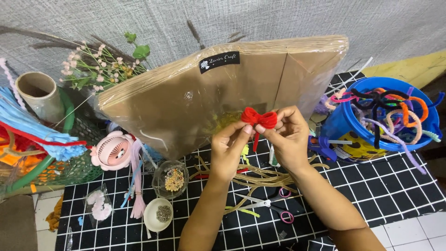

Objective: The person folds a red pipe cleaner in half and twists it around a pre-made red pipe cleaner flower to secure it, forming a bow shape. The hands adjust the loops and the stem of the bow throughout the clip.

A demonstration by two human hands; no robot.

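Note:
A small red pipe-cleaner bow [259, 118] with one tail hanging down is pinched between both hands above the table. My left hand [228, 151] grips its left loop and centre with thumb and fingers. My right hand [288, 137] holds the right loop from the other side. Right behind the bow stands a stack of brown paper sheets in clear plastic wrap [209, 97], leaning upright. Below my hands lie tan pipe-cleaner strands [260, 179] and scissors with pink handle rings [269, 205].
Black cloth with a white grid [395, 186] covers the table. A blue bucket of mixed pipe cleaners [385, 116] stands right. On the left are a pink handheld fan [113, 150], a clear bowl of beads [171, 179], a white bowl [158, 214], blue pipe cleaners [32, 128] and dried flowers [97, 69].

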